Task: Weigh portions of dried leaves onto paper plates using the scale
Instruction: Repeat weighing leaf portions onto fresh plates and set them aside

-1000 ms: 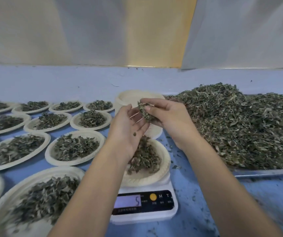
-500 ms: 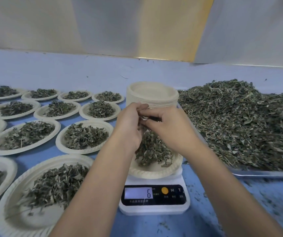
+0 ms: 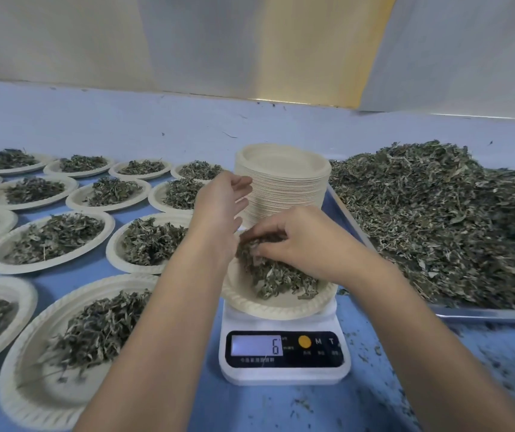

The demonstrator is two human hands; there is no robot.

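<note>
A white digital scale stands at the front centre; its display reads 6. On it sits a paper plate with a heap of dried leaves. My right hand rests on top of that heap, fingers curled down into the leaves. Just left of it and a little higher, my left hand hovers with relaxed fingers and holds nothing. A large pile of loose dried leaves fills a metal tray on the right.
A tall stack of empty paper plates stands right behind the scale. Several filled plates cover the blue table to the left in rows. Leaf crumbs lie on the table at the front right. A pale wall rises behind.
The hands were together above the plate with a pinch of leaves. Now my right hand has dropped onto the heap and my left hand has lifted away, open. The reading went from 5 to 6.
</note>
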